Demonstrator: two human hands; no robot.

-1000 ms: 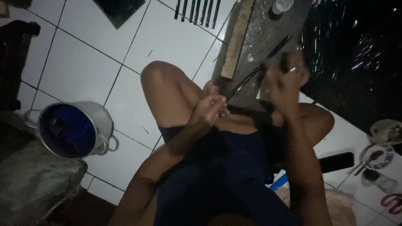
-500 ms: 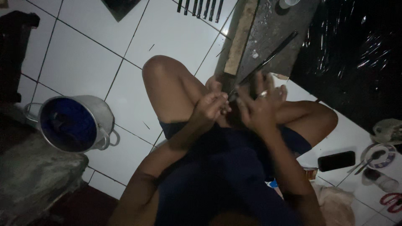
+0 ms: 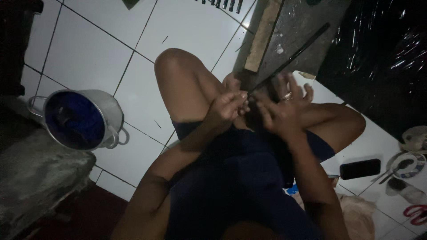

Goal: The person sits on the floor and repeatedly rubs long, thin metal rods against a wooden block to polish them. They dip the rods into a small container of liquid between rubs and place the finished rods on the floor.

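At the far left a grey concrete ledge [image 3: 38, 178] fills the lower corner, and just beyond it a metal pot [image 3: 82, 118] with side handles stands on the white tiled floor [image 3: 95, 53], its inside dark blue.

Toward the middle, the person sits on the floor with knees bent, in dark blue clothing. The left hand [image 3: 229, 106] is drawn up into a pinch, thumb and fingertips pressed together on the lower end of a thin dark strip [image 3: 293, 55]. That strip runs up and to the right from the pinch, lying across a slanted grey board [image 3: 307, 26] that has a paler wooden strip [image 3: 262, 38] along its left edge.

Just right of the pinch, the right hand [image 3: 282, 109] is spread wide, fingers fanned apart, with a ring on one finger; it holds nothing that I can see, and hovers close beside the strip's lower end. Whether it touches the strip is too dim to tell.

As a judgement, the work on the strip looks to be in mid-course: one end is gripped, the rest lies loose on the board, and nothing finished shows nearby.

Further right, a black phone [image 3: 360, 169] lies on the floor, with a small dish holding a spoon [image 3: 407, 166] near it and red-handled scissors [image 3: 416, 213] at the edge. Black plastic sheeting [image 3: 382, 58] fills the upper right.
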